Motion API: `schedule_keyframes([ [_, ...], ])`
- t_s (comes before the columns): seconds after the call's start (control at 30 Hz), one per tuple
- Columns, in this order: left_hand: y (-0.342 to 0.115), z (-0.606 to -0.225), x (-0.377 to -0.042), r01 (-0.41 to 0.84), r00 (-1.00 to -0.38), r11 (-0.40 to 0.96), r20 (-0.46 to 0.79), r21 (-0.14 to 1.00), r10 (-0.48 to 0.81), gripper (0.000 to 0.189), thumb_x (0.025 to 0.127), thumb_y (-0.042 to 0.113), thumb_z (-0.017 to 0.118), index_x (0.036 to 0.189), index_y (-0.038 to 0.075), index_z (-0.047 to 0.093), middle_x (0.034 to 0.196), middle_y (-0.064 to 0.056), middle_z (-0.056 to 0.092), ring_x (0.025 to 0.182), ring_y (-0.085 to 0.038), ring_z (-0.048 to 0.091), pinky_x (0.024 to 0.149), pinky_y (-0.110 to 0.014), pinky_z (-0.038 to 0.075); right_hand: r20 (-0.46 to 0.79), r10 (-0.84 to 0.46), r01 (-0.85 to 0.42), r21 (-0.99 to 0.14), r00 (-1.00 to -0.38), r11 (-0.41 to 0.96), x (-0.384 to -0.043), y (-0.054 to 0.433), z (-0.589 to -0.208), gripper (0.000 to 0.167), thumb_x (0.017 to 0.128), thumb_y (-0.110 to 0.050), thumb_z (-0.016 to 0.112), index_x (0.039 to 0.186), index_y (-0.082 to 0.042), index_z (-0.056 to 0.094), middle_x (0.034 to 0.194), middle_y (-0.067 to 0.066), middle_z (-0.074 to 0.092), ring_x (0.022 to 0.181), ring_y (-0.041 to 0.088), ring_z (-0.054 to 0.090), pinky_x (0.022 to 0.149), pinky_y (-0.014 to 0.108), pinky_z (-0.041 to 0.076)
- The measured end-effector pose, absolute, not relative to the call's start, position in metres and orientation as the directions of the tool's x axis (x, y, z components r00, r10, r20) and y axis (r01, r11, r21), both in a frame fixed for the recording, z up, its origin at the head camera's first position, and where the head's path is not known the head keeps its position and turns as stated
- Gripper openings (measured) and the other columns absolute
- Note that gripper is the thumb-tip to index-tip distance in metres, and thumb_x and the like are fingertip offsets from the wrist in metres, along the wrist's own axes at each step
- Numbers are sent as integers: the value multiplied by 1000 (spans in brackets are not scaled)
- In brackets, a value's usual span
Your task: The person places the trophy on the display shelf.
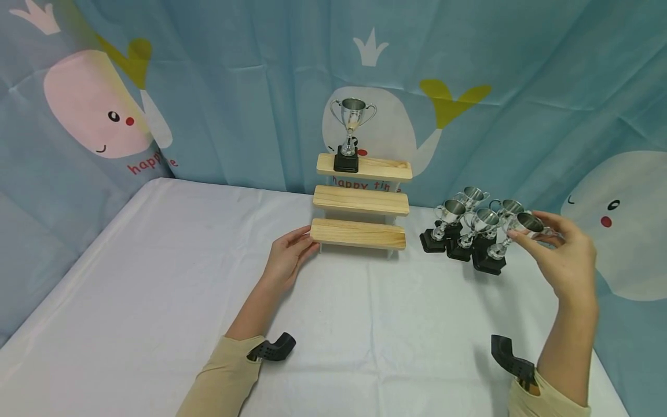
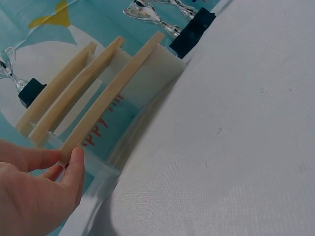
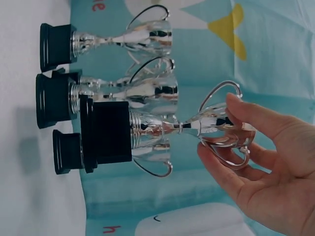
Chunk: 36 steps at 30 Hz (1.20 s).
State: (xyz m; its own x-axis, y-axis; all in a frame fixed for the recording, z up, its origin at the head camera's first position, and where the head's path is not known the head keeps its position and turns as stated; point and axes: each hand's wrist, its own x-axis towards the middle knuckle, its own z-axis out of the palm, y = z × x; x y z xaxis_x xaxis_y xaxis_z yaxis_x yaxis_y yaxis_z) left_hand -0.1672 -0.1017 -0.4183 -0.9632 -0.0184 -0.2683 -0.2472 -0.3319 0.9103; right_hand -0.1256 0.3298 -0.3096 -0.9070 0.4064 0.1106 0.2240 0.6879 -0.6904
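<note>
My left hand (image 1: 283,262) pinches the left end of the lowest board on a three-step wooden display rack (image 1: 359,233). In the left wrist view, thumb and fingers (image 2: 74,169) close on that board's end. On the top step stands a silver trophy cup (image 1: 352,114) with a black base. Off to the right, my right hand (image 1: 569,263) grips another trophy (image 3: 107,132) by its cup, thumb on one side and fingers on the other. That trophy is tilted, its black base in front of several similar trophies (image 1: 442,229) standing close together.
A white cloth (image 1: 333,347) covers the table. Behind it hangs a blue curtain (image 1: 234,116) printed with whales, close behind the rack and trophies. Black camera mounts (image 1: 273,349) stick out from both wrists.
</note>
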Motion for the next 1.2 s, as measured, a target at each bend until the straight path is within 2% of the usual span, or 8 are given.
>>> schedule_keyframes([
  [0.07,-102,-418,-167,-246,-964,-332,-267,911,-18,46,109,-4,52,154,-5,47,139,-22,53,114,-19,66,102,-22,60,111,394,214,-691,-913,691,-126,328,-308,72,100,-37,75,161,-12,45,163,20,42,135,33,54,84,24,48],
  [0.17,-102,-417,-167,-244,-964,-333,-265,911,-19,46,109,-5,52,154,-5,47,139,-22,53,113,-19,66,102,-22,60,114,380,201,-693,-918,692,-126,325,-308,73,100,-37,75,161,-13,45,164,20,41,133,33,54,81,22,47],
  [0.5,-102,-419,-166,-236,-966,-334,-256,913,-18,46,109,-5,51,154,-6,46,139,-22,52,121,-24,63,103,-23,59,157,325,127,-699,-933,704,-126,310,-308,70,98,-33,77,159,-12,48,162,18,45,112,6,56,73,9,41],
  [0.63,-102,-420,-167,-232,-968,-332,-252,914,-16,46,109,-6,51,155,-8,45,140,-24,52,119,-23,64,104,-23,59,184,287,78,-701,-940,708,-126,305,-306,68,99,-28,78,157,-9,50,160,21,46,98,-11,45,73,4,42],
  [0.73,-102,-421,-168,-231,-968,-335,-250,914,-16,47,109,-6,50,155,-8,44,140,-24,51,119,-22,63,104,-24,59,195,264,54,-702,-945,711,-127,301,-305,67,99,-26,78,157,-8,50,159,21,46,96,-13,45,73,2,44],
  [0.93,-102,-419,-169,-233,-967,-346,-256,909,-20,46,109,-5,52,154,-7,46,141,-24,52,119,-24,63,104,-24,59,192,233,38,-691,-953,722,-129,293,-303,67,99,-28,78,157,-10,50,162,18,45,103,-5,51,72,2,44],
  [1.07,-102,-419,-169,-238,-965,-355,-262,904,-20,46,109,-5,52,154,-7,46,143,-25,50,123,-27,61,104,-25,59,194,196,6,-698,-961,716,-130,288,-303,66,99,-26,78,156,-8,51,159,20,47,104,-4,52,73,2,45],
  [1.2,-102,-419,-168,-238,-965,-360,-263,902,-21,46,109,-6,51,154,-7,46,143,-25,50,124,-27,61,105,-25,59,200,172,-16,-696,-965,717,-132,283,-302,65,98,-25,78,155,-8,52,157,20,49,113,13,60,75,3,46],
])
